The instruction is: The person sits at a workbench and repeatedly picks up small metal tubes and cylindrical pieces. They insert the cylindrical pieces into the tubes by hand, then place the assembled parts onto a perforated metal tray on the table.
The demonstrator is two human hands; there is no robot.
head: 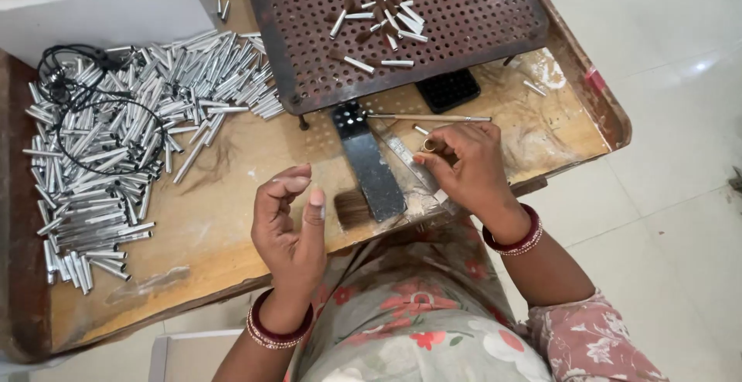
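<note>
Head view. The right hand (468, 167) pinches a small metal tube (428, 145) between thumb and forefinger, its open, brass-coloured end turned up toward the camera, just above the front edge of the wooden tray (232, 196). The left hand (292, 224) hovers over the tray, palm half turned inward, fingers loosely curled and holding nothing. A flat brush (369, 169) with a dark handle lies between the two hands, bristles toward the person. A thin metal rod (429, 118) lies just beyond the right hand. To the left, a large heap of silver tubes (131, 142) covers the tray, with a black cable (93, 112) looped over it. At the far side stands a perforated plate (433, 27), tilted, carrying a small cluster of loose tubes and brown sticks (379, 19).

Step in hand, as judged: a single tube is being inspected or readied at the fingertips. The next move would call for a steady, narrow pinch and a free left hand to assist.
</note>
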